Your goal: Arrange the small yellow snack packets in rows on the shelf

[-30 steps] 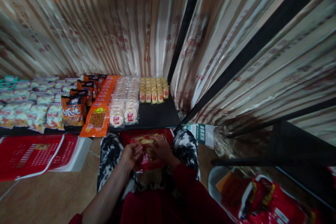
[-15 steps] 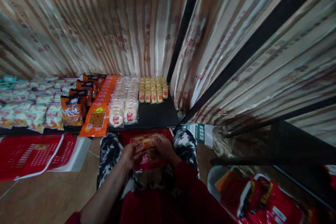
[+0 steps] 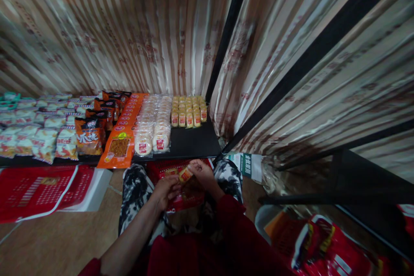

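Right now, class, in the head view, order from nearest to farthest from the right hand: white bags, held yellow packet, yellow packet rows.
1. Held yellow packet: in the right hand.
2. Yellow packet rows: beyond it.
3. White bags: far left.

Looks like a small shop or its stockroom. Stocked with wrapped snacks (image 3: 45, 144), lined up by kind along a black shelf (image 3: 197, 142), backed by a striped curtain (image 3: 145, 21).
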Action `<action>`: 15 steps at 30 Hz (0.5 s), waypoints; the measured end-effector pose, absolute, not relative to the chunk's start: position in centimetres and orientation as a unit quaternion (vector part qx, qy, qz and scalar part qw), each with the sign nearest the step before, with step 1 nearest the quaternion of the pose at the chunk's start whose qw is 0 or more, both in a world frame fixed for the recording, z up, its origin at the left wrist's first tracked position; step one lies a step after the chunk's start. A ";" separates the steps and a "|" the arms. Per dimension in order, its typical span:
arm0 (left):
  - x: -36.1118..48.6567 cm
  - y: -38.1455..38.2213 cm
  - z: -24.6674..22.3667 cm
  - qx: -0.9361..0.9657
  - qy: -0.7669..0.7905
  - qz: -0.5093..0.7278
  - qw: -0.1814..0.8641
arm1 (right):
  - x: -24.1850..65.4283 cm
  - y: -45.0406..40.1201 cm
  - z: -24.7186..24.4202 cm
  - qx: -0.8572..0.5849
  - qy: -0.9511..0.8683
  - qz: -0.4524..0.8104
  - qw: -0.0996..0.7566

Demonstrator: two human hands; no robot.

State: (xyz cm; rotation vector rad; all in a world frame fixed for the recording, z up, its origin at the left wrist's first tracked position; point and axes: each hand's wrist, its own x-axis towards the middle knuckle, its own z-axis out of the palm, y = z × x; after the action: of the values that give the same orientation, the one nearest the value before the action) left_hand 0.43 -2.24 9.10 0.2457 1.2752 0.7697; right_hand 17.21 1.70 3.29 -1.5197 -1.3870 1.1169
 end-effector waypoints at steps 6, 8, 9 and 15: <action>1.6 -2.1 8.0 0.188 0.573 0.358 0.713 | 17.3 2.4 4.2 -0.593 -0.517 0.462 0.410; 2.0 -2.1 7.8 0.205 0.571 0.367 0.705 | 17.3 2.7 4.5 -0.581 -0.508 0.476 0.422; 2.1 -2.0 7.7 0.215 0.574 0.368 0.699 | 17.3 2.8 4.6 -0.576 -0.505 0.480 0.428; 3.2 -1.4 6.4 0.265 0.603 0.380 0.650 | 17.2 3.5 5.2 -0.567 -0.503 0.483 0.438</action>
State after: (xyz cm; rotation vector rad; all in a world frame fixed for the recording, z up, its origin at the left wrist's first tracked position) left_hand 3.18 -1.41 6.39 0.6013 1.3698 0.8627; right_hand 17.22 3.47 5.25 -1.4106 -1.2492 1.2015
